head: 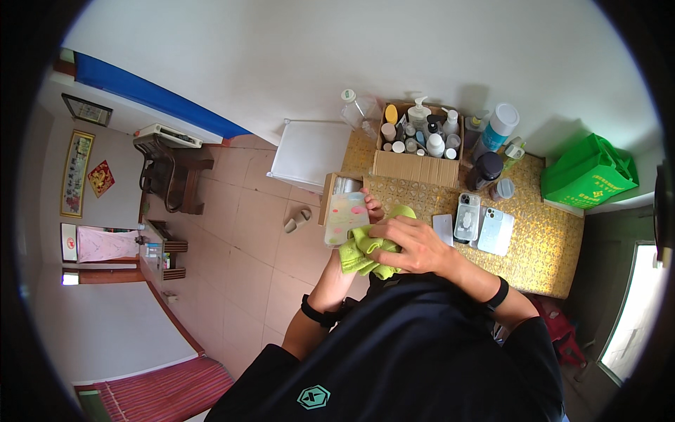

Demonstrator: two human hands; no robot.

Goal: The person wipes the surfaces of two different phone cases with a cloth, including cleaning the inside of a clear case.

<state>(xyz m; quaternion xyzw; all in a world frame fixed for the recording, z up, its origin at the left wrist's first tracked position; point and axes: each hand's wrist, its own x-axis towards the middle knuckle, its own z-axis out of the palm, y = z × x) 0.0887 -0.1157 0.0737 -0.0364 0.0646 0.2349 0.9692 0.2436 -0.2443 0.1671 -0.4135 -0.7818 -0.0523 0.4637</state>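
My left hand (374, 207) grips a translucent phone case (345, 215) with pink and green spots. Its fingers curl round the case's far long side, while cloth hides most of the palm. Bunched in my right hand (414, 242) is a lime-green cloth (372, 253), pressed at the lower right end of the case. Behind the case stands an open small cardboard box (328, 200) with clear plastic pieces inside. To the right of my hands, a clear-cased phone (467, 217), a pale blue phone or case (495, 231) and a flat whitish piece (443, 228) lie on the table.
A cardboard carton (416, 171) of bottles stands on the gold patterned table (543, 253) against the wall. Beside it are a dark lidded jar (485, 171), a spray can (495, 132) and a green bag (588, 171). A white cabinet (308, 150) adjoins the table; a slipper (298, 220) lies on the floor.
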